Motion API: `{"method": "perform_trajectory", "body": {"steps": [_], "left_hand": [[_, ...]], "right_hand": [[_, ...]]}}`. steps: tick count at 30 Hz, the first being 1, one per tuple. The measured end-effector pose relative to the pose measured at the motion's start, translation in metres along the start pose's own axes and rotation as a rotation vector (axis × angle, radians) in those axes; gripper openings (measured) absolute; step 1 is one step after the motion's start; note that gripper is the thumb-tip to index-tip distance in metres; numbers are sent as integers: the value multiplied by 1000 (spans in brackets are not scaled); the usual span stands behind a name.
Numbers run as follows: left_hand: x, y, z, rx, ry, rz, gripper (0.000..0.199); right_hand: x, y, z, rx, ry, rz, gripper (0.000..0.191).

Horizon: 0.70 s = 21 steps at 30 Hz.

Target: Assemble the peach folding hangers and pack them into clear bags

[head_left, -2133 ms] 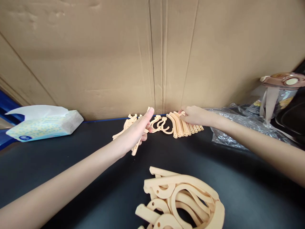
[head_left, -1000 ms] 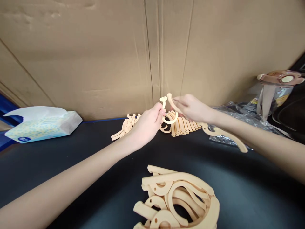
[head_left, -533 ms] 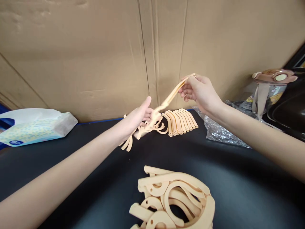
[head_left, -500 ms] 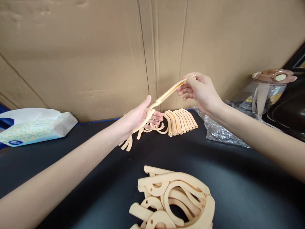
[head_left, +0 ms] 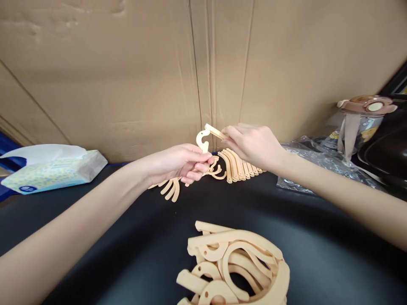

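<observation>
My left hand (head_left: 179, 163) is closed on a cream plastic hanger hook (head_left: 200, 139), thumb and fingers pinching its stem so the curved top stands up. My right hand (head_left: 256, 144), back turned up, grips a straight-looking hanger arm (head_left: 213, 130) of the same colour. The arm's free end points left and meets or overlaps the hook's top; whether they are joined I cannot tell. Beyond my hands lie a neat row of hanger arms (head_left: 233, 167), partly covered by my right hand, and loose hooks (head_left: 219, 173), partly covered by my left. Several curved ends (head_left: 173, 190) show below my left wrist.
A heap of folded hangers (head_left: 254, 237) lies in front on the black table (head_left: 127, 254). At the left is a tissue pack (head_left: 54, 169). Clear plastic wrap (head_left: 305, 163) and a bottle with a strap (head_left: 365, 114) are at the right. Cardboard (head_left: 127, 76) stands behind.
My left hand, open with the hook along its palm before, has closed on the hook and raised it upright. My right hand has come lower and turned over, still holding the arm.
</observation>
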State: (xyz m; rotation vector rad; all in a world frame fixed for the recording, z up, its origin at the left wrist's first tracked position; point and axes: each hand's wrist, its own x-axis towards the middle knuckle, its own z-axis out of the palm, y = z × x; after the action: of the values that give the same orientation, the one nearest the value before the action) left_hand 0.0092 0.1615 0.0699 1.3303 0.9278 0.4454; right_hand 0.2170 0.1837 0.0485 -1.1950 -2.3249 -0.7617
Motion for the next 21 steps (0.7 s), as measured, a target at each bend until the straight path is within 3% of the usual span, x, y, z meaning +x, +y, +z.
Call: {"method": "perform_trajectory", "body": {"steps": [3, 5, 8, 11, 14, 17, 19, 21], "left_hand": [[-2, 1, 1, 42, -46, -22, 25], [-1, 1, 7, 47, 94, 73, 29], [6, -1, 18, 58, 398, 249, 25], [15, -6, 20, 180, 516, 283, 26], [17, -12, 15, 486, 617, 330, 28], [11, -16, 13, 1011, 780, 328, 29], [6, -16, 10, 1247, 824, 265, 32], [2, -16, 0, 1286, 805, 202, 38]], "right_hand": [[-1, -6, 0, -21, 34, -44, 36], [-2, -8, 1, -42, 29, -72, 35], [-3, -9, 1, -45, -67, -77, 27], [-1, -10, 1, 133, -183, -7, 24], [4, -9, -1, 548, -211, 40, 30], [10, 1, 2, 945, -323, 172, 31], [14, 14, 8, 1070, -349, 328, 29], [15, 29, 17, 1049, -228, 437, 27]]}}
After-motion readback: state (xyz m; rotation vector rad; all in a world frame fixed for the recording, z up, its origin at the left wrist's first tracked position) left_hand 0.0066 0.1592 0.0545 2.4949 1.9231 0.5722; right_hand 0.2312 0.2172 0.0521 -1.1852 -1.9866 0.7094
